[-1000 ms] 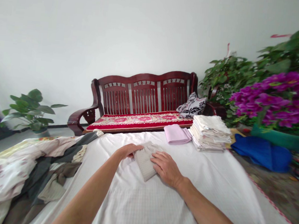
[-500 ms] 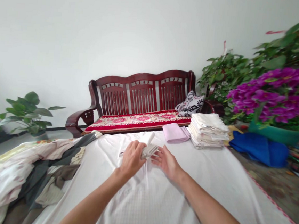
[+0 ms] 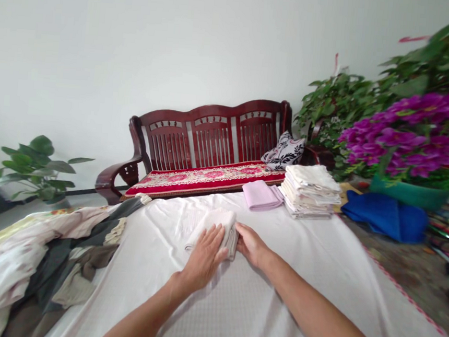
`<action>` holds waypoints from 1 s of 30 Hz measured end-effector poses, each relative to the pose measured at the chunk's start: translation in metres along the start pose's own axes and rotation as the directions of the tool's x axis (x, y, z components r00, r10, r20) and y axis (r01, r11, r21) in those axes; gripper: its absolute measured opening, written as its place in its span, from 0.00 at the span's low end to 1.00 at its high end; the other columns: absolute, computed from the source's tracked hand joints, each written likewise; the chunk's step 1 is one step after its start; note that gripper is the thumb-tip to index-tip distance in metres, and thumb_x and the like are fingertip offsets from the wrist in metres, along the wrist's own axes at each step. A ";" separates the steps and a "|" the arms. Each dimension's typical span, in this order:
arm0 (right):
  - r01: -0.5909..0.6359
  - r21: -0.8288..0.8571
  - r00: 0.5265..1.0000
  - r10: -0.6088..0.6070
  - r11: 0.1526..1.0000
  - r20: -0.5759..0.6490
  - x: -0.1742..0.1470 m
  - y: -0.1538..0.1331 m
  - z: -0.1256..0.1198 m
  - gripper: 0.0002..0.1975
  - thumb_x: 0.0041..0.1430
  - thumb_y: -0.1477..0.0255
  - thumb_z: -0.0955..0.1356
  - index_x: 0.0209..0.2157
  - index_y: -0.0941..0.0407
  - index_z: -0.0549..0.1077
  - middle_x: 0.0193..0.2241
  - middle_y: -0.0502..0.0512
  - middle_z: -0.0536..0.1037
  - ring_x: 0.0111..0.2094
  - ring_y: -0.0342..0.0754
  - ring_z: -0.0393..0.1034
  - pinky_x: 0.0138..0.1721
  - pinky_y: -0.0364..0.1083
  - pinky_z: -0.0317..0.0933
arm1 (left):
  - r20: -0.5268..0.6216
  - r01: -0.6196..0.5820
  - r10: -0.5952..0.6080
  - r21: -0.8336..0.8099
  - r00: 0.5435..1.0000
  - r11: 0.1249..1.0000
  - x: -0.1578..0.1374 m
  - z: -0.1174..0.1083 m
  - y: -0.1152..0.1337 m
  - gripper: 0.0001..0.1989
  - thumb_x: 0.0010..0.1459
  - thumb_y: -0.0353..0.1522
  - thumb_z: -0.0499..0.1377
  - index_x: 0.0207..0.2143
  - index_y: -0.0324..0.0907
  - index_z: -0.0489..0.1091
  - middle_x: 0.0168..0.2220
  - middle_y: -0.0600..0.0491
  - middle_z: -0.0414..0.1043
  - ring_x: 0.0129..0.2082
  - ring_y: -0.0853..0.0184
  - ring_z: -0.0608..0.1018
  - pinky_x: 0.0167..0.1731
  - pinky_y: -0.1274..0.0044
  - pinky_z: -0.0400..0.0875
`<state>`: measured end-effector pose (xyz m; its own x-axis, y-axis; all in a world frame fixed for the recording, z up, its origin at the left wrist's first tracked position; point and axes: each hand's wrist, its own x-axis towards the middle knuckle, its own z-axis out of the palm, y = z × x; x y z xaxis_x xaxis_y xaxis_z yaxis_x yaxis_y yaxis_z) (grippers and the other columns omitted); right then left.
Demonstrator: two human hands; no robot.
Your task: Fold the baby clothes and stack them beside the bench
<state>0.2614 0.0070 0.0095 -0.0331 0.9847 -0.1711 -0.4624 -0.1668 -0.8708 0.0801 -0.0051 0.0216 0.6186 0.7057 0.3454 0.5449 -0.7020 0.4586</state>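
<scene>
Midway across the white sheet [image 3: 297,280], just short of the wooden bench [image 3: 210,110], a small off-white cloth [image 3: 217,219] lies under both of the person's hands. From where I stand, the folding looks partly done. To the right rises a tall stack of folded cream and white pieces [image 3: 309,192], and just beside it lies a folded lilac cloth [image 3: 260,196]. Over on the left, a loose heap of clothes [image 3: 50,250] sprawls unfolded, so I'd judge there is a fair amount left. The off-white cloth itself seems nearly finished: it is doubled into a compact, soft bundle, with greyer layers showing along its right edge. The left hand [image 3: 205,256] presses on it palm down, fingers stretched out, thumb apart. The right hand [image 3: 254,247] touches that right edge with fingers bent; I can't tell whether they pinch it.
</scene>
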 end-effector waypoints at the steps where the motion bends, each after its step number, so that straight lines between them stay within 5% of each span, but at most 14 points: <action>1: -0.006 0.008 1.000 0.006 1.000 -0.017 -0.001 0.000 0.000 0.10 0.64 0.65 0.65 0.39 0.55 0.74 0.34 0.54 0.82 0.32 0.46 0.76 0.33 0.43 0.68 | 0.039 -0.034 0.032 0.044 0.999 0.998 -0.004 0.007 0.003 0.29 0.69 0.41 0.48 0.70 0.42 0.52 0.71 0.43 0.51 0.71 0.54 0.51 0.68 0.56 0.46; 5: 0.008 0.008 1.000 -0.008 1.000 -0.028 -0.004 -0.001 0.004 0.10 0.61 0.62 0.67 0.37 0.54 0.74 0.35 0.54 0.82 0.36 0.47 0.77 0.38 0.44 0.70 | 0.053 -0.077 0.070 0.158 0.996 0.984 -0.014 0.030 0.016 0.40 0.65 0.43 0.55 0.72 0.39 0.42 0.73 0.39 0.39 0.72 0.51 0.43 0.68 0.54 0.44; 9: 0.074 -0.028 0.997 -0.073 0.997 0.020 -0.005 0.000 0.008 0.14 0.54 0.61 0.71 0.40 0.54 0.72 0.36 0.53 0.82 0.38 0.50 0.78 0.40 0.47 0.70 | 0.090 -0.095 0.090 0.048 0.992 0.994 -0.015 0.025 0.019 0.37 0.63 0.38 0.57 0.71 0.45 0.48 0.73 0.43 0.37 0.72 0.50 0.42 0.68 0.52 0.44; 12: 0.101 -0.067 0.993 -0.105 0.993 -0.053 -0.001 0.004 0.011 0.21 0.47 0.65 0.74 0.44 0.54 0.70 0.35 0.53 0.82 0.37 0.52 0.77 0.40 0.49 0.70 | 0.040 -0.049 0.059 -0.222 0.997 0.974 -0.014 0.017 0.014 0.23 0.63 0.32 0.54 0.61 0.48 0.68 0.71 0.48 0.49 0.71 0.52 0.52 0.68 0.55 0.50; 15: 0.118 -0.132 0.980 -0.137 0.984 -0.144 0.003 0.008 0.013 0.27 0.42 0.70 0.75 0.46 0.55 0.69 0.36 0.53 0.81 0.37 0.52 0.77 0.38 0.48 0.69 | -0.094 0.070 -0.140 -0.529 0.986 0.846 -0.011 0.016 0.004 0.14 0.62 0.30 0.54 0.42 0.46 0.80 0.60 0.46 0.70 0.62 0.53 0.70 0.64 0.59 0.59; 18: 0.115 -0.157 0.971 -0.144 0.981 -0.189 0.003 0.006 0.015 0.29 0.40 0.74 0.72 0.49 0.57 0.69 0.35 0.54 0.81 0.37 0.53 0.77 0.36 0.48 0.68 | -0.282 0.091 -0.343 -0.640 0.896 0.763 -0.004 0.009 -0.012 0.10 0.57 0.31 0.60 0.39 0.44 0.79 0.51 0.45 0.77 0.56 0.54 0.75 0.62 0.62 0.62; 21: 0.171 -0.157 0.972 -0.192 0.973 -0.132 -0.002 -0.006 0.017 0.30 0.39 0.75 0.70 0.49 0.58 0.71 0.34 0.53 0.82 0.38 0.53 0.76 0.37 0.47 0.67 | -0.390 0.165 -0.539 -0.676 0.747 0.718 0.006 -0.007 -0.030 0.23 0.53 0.35 0.64 0.53 0.42 0.72 0.59 0.44 0.70 0.62 0.54 0.68 0.64 0.63 0.58; 23: 0.211 -0.134 0.974 -0.219 0.968 -0.048 -0.004 -0.018 0.018 0.30 0.39 0.74 0.70 0.49 0.58 0.72 0.35 0.53 0.82 0.39 0.54 0.76 0.37 0.46 0.66 | -0.247 0.264 -0.674 -0.785 0.696 0.560 0.009 -0.019 -0.037 0.30 0.53 0.38 0.66 0.58 0.42 0.68 0.63 0.42 0.65 0.63 0.53 0.68 0.62 0.63 0.61; 25: 0.220 -0.106 0.975 -0.218 0.970 0.033 -0.005 -0.028 0.017 0.30 0.39 0.73 0.70 0.49 0.57 0.73 0.36 0.52 0.83 0.40 0.54 0.76 0.37 0.46 0.66 | 0.029 0.334 -0.687 -0.888 0.726 0.316 0.009 -0.025 -0.039 0.31 0.54 0.42 0.67 0.57 0.40 0.69 0.61 0.39 0.68 0.59 0.51 0.72 0.56 0.65 0.68; 27: 0.196 -0.092 0.979 -0.190 0.976 0.070 -0.003 -0.034 0.012 0.29 0.39 0.73 0.70 0.49 0.57 0.74 0.37 0.53 0.83 0.41 0.55 0.76 0.37 0.46 0.66 | 0.258 0.390 -0.580 -0.914 0.773 0.113 0.007 -0.025 -0.036 0.30 0.52 0.44 0.68 0.53 0.37 0.72 0.54 0.38 0.75 0.53 0.51 0.77 0.50 0.67 0.73; 30: 0.066 -0.081 0.998 -0.067 0.994 -0.009 0.000 -0.032 0.001 0.31 0.41 0.71 0.72 0.51 0.56 0.72 0.41 0.56 0.82 0.44 0.56 0.76 0.40 0.48 0.67 | 0.327 0.390 -0.520 -0.921 0.789 0.013 0.006 -0.016 -0.029 0.29 0.47 0.38 0.72 0.49 0.35 0.72 0.45 0.40 0.80 0.44 0.54 0.82 0.41 0.70 0.77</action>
<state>0.2752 0.0128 0.0373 0.0063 0.9932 -0.1163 -0.3902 -0.1047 -0.9148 0.0590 0.0214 0.0231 0.3895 0.8907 -0.2342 -0.2728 0.3545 0.8944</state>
